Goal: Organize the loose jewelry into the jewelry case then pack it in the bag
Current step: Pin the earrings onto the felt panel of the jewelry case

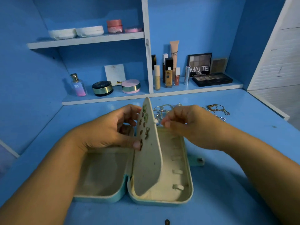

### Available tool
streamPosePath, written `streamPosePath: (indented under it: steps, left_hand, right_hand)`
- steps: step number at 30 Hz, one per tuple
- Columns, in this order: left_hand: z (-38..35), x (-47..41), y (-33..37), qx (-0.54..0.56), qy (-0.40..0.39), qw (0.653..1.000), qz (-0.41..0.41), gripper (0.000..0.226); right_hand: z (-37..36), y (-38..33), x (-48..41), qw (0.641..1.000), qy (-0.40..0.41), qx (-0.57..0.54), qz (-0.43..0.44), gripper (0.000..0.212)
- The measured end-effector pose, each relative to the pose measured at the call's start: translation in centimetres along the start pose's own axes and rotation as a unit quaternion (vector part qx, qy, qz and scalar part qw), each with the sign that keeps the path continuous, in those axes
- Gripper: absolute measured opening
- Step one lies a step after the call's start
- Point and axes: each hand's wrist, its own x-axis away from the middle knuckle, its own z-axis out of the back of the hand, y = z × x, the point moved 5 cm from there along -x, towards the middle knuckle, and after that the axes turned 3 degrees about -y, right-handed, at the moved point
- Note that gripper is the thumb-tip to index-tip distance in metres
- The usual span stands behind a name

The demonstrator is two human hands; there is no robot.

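Standing upright, the case flap divides left hand from right hand.

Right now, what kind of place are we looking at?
Probably a home vanity: shelves with a foundation bottle, eyeshadow palette and perfume bottle, and an open jewelry case on the desktop.

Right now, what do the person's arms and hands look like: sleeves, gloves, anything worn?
The left hand and right hand are bare: no gloves, no rings visible. Neither wrist shows a watch or bracelet. Both forearms are uncovered to the frame edge, no sleeve in view. Visible nails look short, unpainted.
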Motion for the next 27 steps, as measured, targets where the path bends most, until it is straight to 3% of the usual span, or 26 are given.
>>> streamPosePath:
  steps: [3, 8, 11, 14, 19, 23, 27]
  left_hand:
    - [0.1, -0.2, -0.3, 0.013, 0.004, 1.000, -0.010, 0.071]
    - [0.5, -0.2, -0.3, 0.017, 0.011, 1.000, -0.010, 0.068]
    - [0.7, -0.2, -0.1, 0.012, 0.023, 1.000, -0.009, 0.065]
    - [1.4, -0.1, -0.2, 0.004, 0.049, 0.999, -0.004, 0.077]
    - [1.4, -0.1, -0.6, 0.011, 0.053, 0.999, -0.005, 0.077]
    - [1.5, -0.2, -0.7, -0.001, 0.058, 0.998, -0.004, 0.074]
    - [1.7, -0.3, -1.1, -0.008, 0.065, 0.998, -0.005, 0.068]
  right_hand:
    - [1.1, 1.1, 0.5, 0.984, -0.051, 0.170, -0.026, 0.005]
    - [-0.2, 1.7, 1.3, 0.971, -0.117, 0.180, -0.103, 0.023]
    - [-0.8, 1.7, 0.8, 0.983, -0.059, 0.139, -0.102, 0.015]
    - [-0.8, 1.6, 0.1, 0.986, -0.015, 0.160, -0.051, 0.009]
    - [0.3, 0.8, 1.5, 0.954, -0.116, 0.276, 0.039, 0.010]
    - [-0.1, -0.5, 3.2, 0.933, -0.164, 0.319, 0.013, 0.024]
    - [-1.2, -2.1, 3.4, 0.902, -0.180, 0.392, -0.027, 0.021]
